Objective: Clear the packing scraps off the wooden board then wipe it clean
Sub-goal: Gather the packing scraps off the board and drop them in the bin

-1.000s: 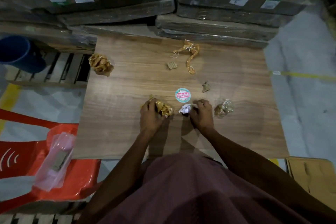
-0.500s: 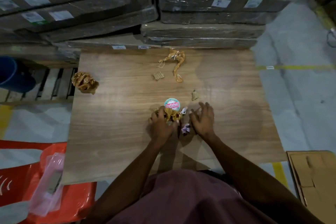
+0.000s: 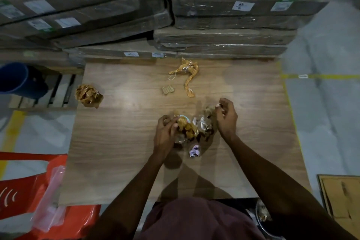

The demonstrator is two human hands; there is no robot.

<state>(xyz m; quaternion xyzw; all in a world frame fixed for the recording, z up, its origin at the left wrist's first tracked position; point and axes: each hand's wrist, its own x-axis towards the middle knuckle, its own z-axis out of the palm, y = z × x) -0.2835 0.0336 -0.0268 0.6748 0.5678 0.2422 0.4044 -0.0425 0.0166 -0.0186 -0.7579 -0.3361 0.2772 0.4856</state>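
I see the large rectangular wood-grain board [image 3: 120, 142] lying flat in front of me, its far edge against stacks of plastic-wrapped flat cartons [image 3: 224, 37]; my left hand [image 3: 165, 134] is curled round a crumpled wad of golden-brown packing tape [image 3: 187, 128] near the board's middle, with a round pale sticker [image 3: 184, 117] partly hidden behind it; my right hand [image 3: 226, 118] has its fingers bent, pinching a small scrap at the fingertips and pressed against a bundle of clear crinkled plastic wrap [image 3: 205, 124] that touches the tape wad; a small crumpled white-and-purple paper scrap [image 3: 194, 151] lies loose on the board just nearer to me than the two hands; a second ball of golden tape [image 3: 88, 95] sits at the board's left edge; a long twisted strip of tape with white threads [image 3: 188, 75] lies near the far edge, a small ribbed cardboard piece [image 3: 168, 90] just beside it; left of the board I see a red plastic chair [image 3: 29, 187] carrying a clear plastic bag [image 3: 50, 198], and a blue bucket [image 3: 14, 78] farther back.
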